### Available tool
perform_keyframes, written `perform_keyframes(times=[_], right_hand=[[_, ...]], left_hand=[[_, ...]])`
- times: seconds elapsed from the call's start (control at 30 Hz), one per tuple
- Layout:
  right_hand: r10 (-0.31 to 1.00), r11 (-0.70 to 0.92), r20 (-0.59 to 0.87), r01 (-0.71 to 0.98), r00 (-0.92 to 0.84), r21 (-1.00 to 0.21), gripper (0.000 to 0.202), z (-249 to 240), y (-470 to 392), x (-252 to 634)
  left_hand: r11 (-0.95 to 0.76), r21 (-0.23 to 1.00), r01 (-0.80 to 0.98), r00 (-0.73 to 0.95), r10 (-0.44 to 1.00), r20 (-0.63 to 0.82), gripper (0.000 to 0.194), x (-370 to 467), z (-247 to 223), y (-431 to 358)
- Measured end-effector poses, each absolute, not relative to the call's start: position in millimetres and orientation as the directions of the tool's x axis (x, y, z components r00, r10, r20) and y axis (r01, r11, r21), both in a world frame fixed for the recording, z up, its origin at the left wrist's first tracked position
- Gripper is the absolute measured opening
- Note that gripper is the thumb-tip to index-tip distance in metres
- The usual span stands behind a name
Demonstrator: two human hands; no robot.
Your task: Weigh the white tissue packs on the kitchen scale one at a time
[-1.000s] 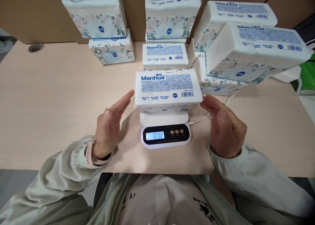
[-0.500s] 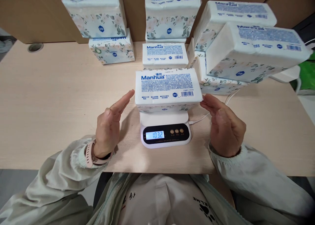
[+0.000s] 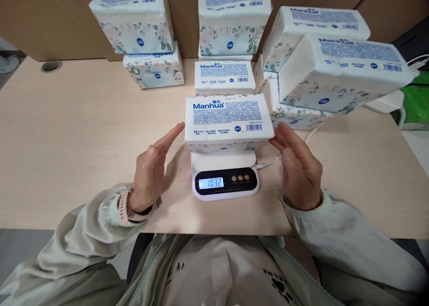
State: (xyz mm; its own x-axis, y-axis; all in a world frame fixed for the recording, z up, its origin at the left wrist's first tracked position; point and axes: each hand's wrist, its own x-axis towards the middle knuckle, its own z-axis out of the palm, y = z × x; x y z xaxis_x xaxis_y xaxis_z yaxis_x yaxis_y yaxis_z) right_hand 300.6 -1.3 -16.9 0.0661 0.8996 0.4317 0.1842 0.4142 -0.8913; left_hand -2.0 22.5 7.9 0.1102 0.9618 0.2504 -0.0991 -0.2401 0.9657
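A white Manhua tissue pack (image 3: 229, 118) rests on a small white scale (image 3: 225, 196), whose lit display reads 103.2. To the pack's left, my left hand (image 3: 150, 169) is held upright with its fingers stretched out, a small gap from the pack's side. My right hand (image 3: 300, 167) stands at the pack's lower right corner, fingers extended and fingertips close to it; whether they touch is hard to tell. Neither hand holds anything.
Stacked packs stand behind: one stack at the left (image 3: 152, 69), another in the middle (image 3: 224, 76), more at the right (image 3: 345, 73). A white cable (image 3: 270, 163) runs from the scale. Cardboard (image 3: 184, 24) rises along the back of the table (image 3: 77, 149).
My right hand has shifted slightly left and turned, its fingers lifting a little beside the pack. My left hand is nearly unchanged. The view has shifted slightly; the reading is the same.
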Motion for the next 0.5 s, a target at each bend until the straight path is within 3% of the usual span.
perform_keyframes(times=[0.1,0.2,0.37,0.5], right_hand=[[0.904,0.425,0.408,0.158,-0.130,-0.891,0.065,-13.0,0.8,295.7],[0.900,0.419,0.385,0.166,-0.204,-0.893,0.065,2.0,7.1,282.8],[0.842,0.538,0.530,0.221,-0.098,-0.814,0.065,31.3,52.6,261.6],[0.800,0.572,0.599,0.264,0.033,-0.777,0.071,24.8,113.6,256.7]], left_hand=[[-0.253,0.962,-0.107,0.184,0.945,0.269,0.053,1.2,7.6,23.0],[-0.307,0.947,-0.092,0.219,0.921,0.321,0.053,5.9,16.8,28.8],[-0.413,0.906,-0.096,0.220,0.878,0.424,0.050,18.2,48.4,66.9],[-0.460,0.874,-0.157,0.211,0.849,0.485,0.058,27.4,47.7,124.7]])
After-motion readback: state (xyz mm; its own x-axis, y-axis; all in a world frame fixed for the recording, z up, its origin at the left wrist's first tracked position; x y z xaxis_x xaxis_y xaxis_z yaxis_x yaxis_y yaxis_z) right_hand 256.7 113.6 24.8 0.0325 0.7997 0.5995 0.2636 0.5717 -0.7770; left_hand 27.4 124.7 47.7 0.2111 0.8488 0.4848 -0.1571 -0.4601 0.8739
